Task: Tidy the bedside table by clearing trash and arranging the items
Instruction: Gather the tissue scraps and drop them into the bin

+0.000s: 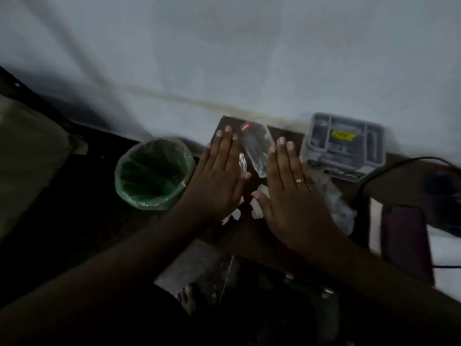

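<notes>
My left hand (219,176) and my right hand (287,186) hover flat, palms down and fingers together, over the dark bedside table (282,132); neither holds anything. Between them lies a clear plastic bottle (257,148) on its side, its cap end near the wall. Crumpled white tissue pieces (257,208) lie under and between the hands. A crinkled clear plastic wrapper (341,206) lies right of my right hand. A bin with a green liner (152,173) stands on the floor left of the table.
A grey box with a yellow label (344,146) sits at the table's back right. A dark phone (404,240) and a black cable (374,176) lie to the right. A pale wall rises behind the table. My foot (187,300) shows below.
</notes>
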`<state>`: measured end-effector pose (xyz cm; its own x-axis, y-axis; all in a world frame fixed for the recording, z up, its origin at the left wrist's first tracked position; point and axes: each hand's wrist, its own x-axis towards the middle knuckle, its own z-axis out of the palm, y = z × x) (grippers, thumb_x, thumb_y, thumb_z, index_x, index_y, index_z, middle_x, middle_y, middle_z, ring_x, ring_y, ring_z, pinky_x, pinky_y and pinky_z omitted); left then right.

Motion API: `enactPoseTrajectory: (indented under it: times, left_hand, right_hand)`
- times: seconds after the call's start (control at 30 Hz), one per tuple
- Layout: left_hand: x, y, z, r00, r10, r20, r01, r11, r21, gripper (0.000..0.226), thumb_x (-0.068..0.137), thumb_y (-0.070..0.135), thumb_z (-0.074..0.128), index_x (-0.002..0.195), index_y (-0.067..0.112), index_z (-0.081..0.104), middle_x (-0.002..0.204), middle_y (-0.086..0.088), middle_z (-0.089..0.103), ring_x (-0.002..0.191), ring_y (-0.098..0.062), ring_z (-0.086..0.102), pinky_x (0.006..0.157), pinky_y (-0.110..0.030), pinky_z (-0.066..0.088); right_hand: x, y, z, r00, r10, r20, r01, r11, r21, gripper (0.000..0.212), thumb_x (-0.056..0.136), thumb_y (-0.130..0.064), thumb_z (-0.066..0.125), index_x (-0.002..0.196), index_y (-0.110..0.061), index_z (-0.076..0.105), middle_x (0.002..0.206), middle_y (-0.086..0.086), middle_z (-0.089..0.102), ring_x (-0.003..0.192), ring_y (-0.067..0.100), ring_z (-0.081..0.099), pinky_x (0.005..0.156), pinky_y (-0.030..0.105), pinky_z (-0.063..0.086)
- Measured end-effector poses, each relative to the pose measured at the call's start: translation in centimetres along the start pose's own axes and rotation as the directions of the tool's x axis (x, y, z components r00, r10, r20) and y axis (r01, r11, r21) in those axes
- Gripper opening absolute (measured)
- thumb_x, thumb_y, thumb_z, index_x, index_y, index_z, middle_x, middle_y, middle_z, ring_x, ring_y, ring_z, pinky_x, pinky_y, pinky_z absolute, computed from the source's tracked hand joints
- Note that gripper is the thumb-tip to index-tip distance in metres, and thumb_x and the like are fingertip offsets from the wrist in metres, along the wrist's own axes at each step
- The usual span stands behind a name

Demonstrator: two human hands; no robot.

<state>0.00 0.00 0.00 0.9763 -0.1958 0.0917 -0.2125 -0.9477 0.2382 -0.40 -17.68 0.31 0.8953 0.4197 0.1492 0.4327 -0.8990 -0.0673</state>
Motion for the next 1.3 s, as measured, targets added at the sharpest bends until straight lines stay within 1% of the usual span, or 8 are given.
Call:
enactPoseTrajectory:
  times: [0.27,0.37,0.53,0.9,1.03,1.17,1.23,1.3]
  left_hand:
    - [-0.2,-1.7,3.5,0.996,0.07,-0.055,-0.071,0.997,-0.008,0.072,0.098,0.049,0.013,0.154,0.005,0.0,0.163,-0.012,-0.009,0.15,-0.021,-0.013,0.121,-0.033,-0.005]
    - [-0.1,-2.6,3.5,0.997,0.054,-0.05,-0.055,0.998,-0.01,0.074,0.096,0.052,0.009,0.154,0.008,-0.002,0.163,-0.009,-0.013,0.149,-0.017,-0.017,0.118,-0.029,-0.008]
    - [-0.9,-3.1,3.7,0.999,0.012,-0.035,-0.013,1.0,-0.003,0.074,0.096,0.051,0.014,0.154,0.009,-0.002,0.162,-0.008,-0.014,0.148,-0.017,-0.017,0.117,-0.029,-0.008]
    - [-1.7,-2.2,2.8,0.999,-0.008,-0.045,0.008,1.0,-0.001,0.072,0.096,0.047,0.016,0.155,0.009,0.0,0.163,-0.01,-0.013,0.149,-0.02,-0.013,0.119,-0.033,-0.005]
    - [-1.9,-2.2,2.8,1.0,-0.013,-0.029,0.013,1.0,0.011,0.067,0.102,0.044,0.023,0.155,0.007,0.003,0.163,-0.011,-0.009,0.15,-0.022,-0.011,0.121,-0.038,-0.001]
    - [-2.8,-1.6,1.6,0.994,0.022,-0.107,-0.027,0.999,-0.042,0.069,0.093,0.051,0.031,0.15,0.012,0.031,0.159,-0.011,0.025,0.149,-0.026,0.017,0.118,-0.043,0.016]
    - [-3.0,-1.6,0.9,0.986,0.047,-0.16,-0.056,0.997,-0.052,0.062,0.085,0.056,0.038,0.135,0.022,0.053,0.139,-0.003,0.053,0.132,-0.026,0.045,0.109,-0.046,0.035]
    - [-3.7,-1.7,0.2,0.981,0.068,-0.181,-0.079,0.995,-0.056,0.049,0.082,0.052,0.049,0.122,0.026,0.062,0.113,0.007,0.062,0.11,-0.02,0.057,0.094,-0.038,0.044]
  right_hand:
    - [-0.2,-0.7,2.4,0.996,-0.091,0.003,0.091,0.995,-0.046,0.071,0.098,-0.049,0.025,0.15,-0.002,0.023,0.158,0.02,0.024,0.147,0.032,0.023,0.118,0.045,0.027]
    - [-0.3,-1.0,2.1,0.996,-0.069,0.058,0.071,0.997,-0.036,0.063,0.094,-0.052,0.028,0.137,-0.009,0.041,0.141,0.012,0.046,0.129,0.03,0.044,0.103,0.043,0.043]
    - [-0.5,-1.0,2.0,0.995,-0.1,0.004,0.1,0.995,-0.012,0.049,0.088,-0.053,0.046,0.12,-0.016,0.049,0.119,0.006,0.05,0.107,0.027,0.052,0.084,0.044,0.05]
    - [-0.9,-0.4,1.2,0.965,-0.157,0.209,0.17,0.985,-0.041,0.039,0.093,-0.044,0.049,0.127,-0.025,0.047,0.128,-0.001,0.053,0.113,0.022,0.055,0.091,0.038,0.046]
    - [-0.5,-0.4,1.7,0.956,-0.171,0.24,0.189,0.98,-0.055,0.029,0.091,-0.039,0.052,0.116,-0.026,0.056,0.12,-0.001,0.058,0.107,0.023,0.059,0.089,0.038,0.048]
    - [-0.9,-1.2,1.7,0.953,-0.199,0.229,0.224,0.971,-0.088,0.02,0.091,-0.033,0.051,0.106,-0.026,0.061,0.111,0.0,0.063,0.101,0.023,0.063,0.078,0.033,0.048]
    - [-0.8,-1.3,1.6,0.954,-0.215,0.211,0.237,0.968,-0.086,0.019,0.091,-0.025,0.051,0.106,-0.023,0.062,0.11,0.002,0.063,0.101,0.024,0.063,0.077,0.032,0.046]
    - [-1.1,-1.3,1.3,0.954,-0.231,0.191,0.248,0.966,-0.075,0.016,0.092,-0.02,0.052,0.103,-0.021,0.062,0.109,0.003,0.063,0.102,0.024,0.062,0.074,0.03,0.041]
